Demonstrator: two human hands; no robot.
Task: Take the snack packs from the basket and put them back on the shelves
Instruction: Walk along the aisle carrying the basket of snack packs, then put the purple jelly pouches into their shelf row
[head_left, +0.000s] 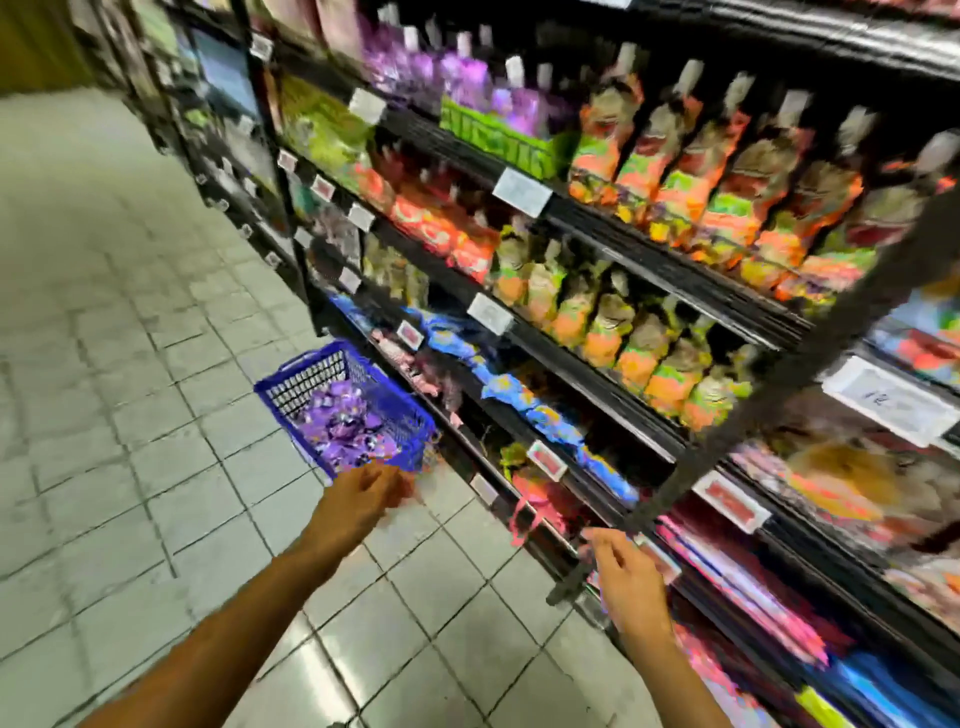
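both hands are held empty with fingers loosely parted: right hand (626, 582) near the black shelves (649, 270), left hand (358, 501) at the blue basket (291, 382), where purple snack packs (343, 428) are piled.

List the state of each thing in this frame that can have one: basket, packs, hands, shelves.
blue basket: on the floor beside the shelves, open-topped, holding packs.
purple snack packs: piled loose in the basket, not yet shelved.
left hand: at the basket's near rim, fingers blurred, grip unclear.
right hand: held by a low shelf edge, fingers relaxed, holding nothing.
shelves: stocked with packs, price tags along the edges.
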